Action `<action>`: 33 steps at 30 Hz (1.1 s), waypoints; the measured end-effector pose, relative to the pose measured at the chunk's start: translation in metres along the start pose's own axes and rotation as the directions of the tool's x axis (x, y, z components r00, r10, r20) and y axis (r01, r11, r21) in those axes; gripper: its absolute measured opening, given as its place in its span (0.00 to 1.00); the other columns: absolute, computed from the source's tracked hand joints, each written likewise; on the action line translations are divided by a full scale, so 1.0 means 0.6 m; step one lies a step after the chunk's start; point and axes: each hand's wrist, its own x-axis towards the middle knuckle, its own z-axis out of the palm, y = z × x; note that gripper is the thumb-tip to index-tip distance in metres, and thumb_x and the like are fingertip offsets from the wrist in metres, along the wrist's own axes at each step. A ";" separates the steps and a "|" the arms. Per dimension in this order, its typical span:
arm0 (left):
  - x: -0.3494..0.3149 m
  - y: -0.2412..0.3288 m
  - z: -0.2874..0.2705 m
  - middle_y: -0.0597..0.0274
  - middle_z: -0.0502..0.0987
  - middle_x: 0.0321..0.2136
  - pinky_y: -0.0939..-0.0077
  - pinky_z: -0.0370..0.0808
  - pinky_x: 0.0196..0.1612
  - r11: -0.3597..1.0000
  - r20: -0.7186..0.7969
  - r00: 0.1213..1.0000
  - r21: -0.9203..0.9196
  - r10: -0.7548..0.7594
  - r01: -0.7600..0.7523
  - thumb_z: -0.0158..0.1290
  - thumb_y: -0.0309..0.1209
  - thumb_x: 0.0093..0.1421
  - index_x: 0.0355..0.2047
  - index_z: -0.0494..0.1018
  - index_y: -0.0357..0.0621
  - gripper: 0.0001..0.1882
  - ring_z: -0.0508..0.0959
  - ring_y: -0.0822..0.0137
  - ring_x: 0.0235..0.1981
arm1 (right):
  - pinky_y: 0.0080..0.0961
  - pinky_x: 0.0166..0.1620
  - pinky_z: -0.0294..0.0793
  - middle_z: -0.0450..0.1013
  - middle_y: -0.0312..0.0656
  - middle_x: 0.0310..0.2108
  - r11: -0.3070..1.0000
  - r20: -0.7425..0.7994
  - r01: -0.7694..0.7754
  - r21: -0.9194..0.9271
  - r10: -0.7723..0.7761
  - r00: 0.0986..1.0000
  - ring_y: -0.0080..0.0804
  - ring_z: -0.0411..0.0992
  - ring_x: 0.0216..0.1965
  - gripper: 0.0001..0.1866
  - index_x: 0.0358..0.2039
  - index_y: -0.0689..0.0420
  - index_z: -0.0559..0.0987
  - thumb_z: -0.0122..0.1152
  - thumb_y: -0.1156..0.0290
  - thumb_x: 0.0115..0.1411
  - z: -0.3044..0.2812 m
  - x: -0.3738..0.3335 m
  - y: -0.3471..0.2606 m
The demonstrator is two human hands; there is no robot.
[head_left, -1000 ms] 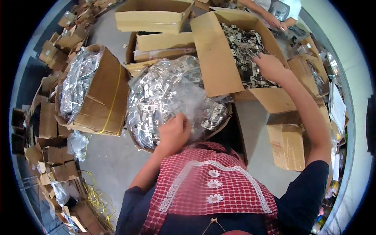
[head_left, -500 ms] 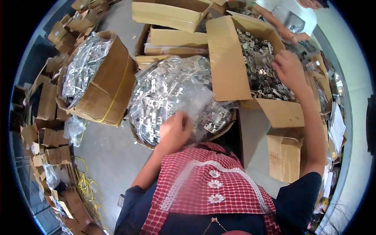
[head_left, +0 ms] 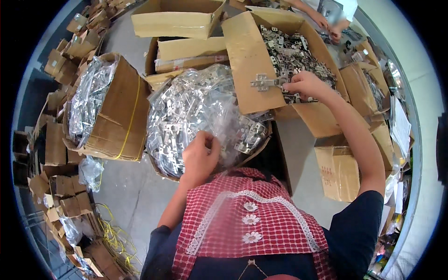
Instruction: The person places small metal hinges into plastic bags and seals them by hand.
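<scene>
My right hand [head_left: 308, 86] pinches a metal cabinet hinge [head_left: 262, 83] by one end. Its cross-shaped plate shows in front of the raised flap of a carton [head_left: 252, 60]. Below and beyond that hand, loose hinges [head_left: 287, 49] fill the carton. My left hand [head_left: 200, 157] is closed, thumb against fingers, on a thin clear plastic bag [head_left: 224, 112]. The bag rests over a large round-topped heap of bagged metal hinges [head_left: 179, 107] in a container close in front of me. Where the fingertips meet the film is partly hidden.
On the left stands a carton [head_left: 123, 112] of bagged metal parts, tied with yellow strap. Open cartons [head_left: 177, 25] lie at the back. A co-worker's hands [head_left: 330, 30] are at the far right. Stacked cartons [head_left: 70, 191] and yellow strapping [head_left: 116, 238] line the left side.
My right hand has moved left and down over the hinge carton, and a hinge now shows in its fingers. My left hand stays at the bag. The whole view has shifted slightly.
</scene>
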 end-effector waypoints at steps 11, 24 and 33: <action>0.001 0.001 -0.017 0.57 0.80 0.25 0.70 0.75 0.27 0.994 0.019 0.999 -0.100 -0.047 0.049 0.59 0.33 0.59 0.35 0.72 0.43 0.09 0.79 0.63 0.21 | 0.37 0.44 0.75 0.70 0.43 0.35 0.194 0.031 0.371 -0.908 -0.852 0.522 0.41 0.74 0.39 0.14 0.36 0.57 0.74 0.63 0.80 0.47 0.024 -0.023 -0.010; -0.018 -0.017 0.014 0.55 0.78 0.23 0.63 0.75 0.27 0.994 -0.078 0.997 0.106 0.007 0.001 0.59 0.31 0.58 0.34 0.69 0.43 0.10 0.80 0.55 0.24 | 0.31 0.32 0.71 0.75 0.50 0.23 0.896 -0.007 0.441 -0.049 -0.442 0.897 0.38 0.74 0.25 0.13 0.29 0.64 0.80 0.60 0.64 0.59 0.111 -0.201 -0.137; -0.022 -0.016 0.021 0.55 0.78 0.26 0.60 0.75 0.25 0.984 -0.113 0.987 0.149 0.110 -0.093 0.59 0.29 0.58 0.33 0.69 0.44 0.09 0.80 0.54 0.26 | 0.30 0.31 0.69 0.73 0.43 0.22 0.793 -0.063 0.588 0.160 -0.586 0.808 0.33 0.72 0.25 0.11 0.26 0.63 0.79 0.61 0.66 0.57 0.203 -0.139 -0.099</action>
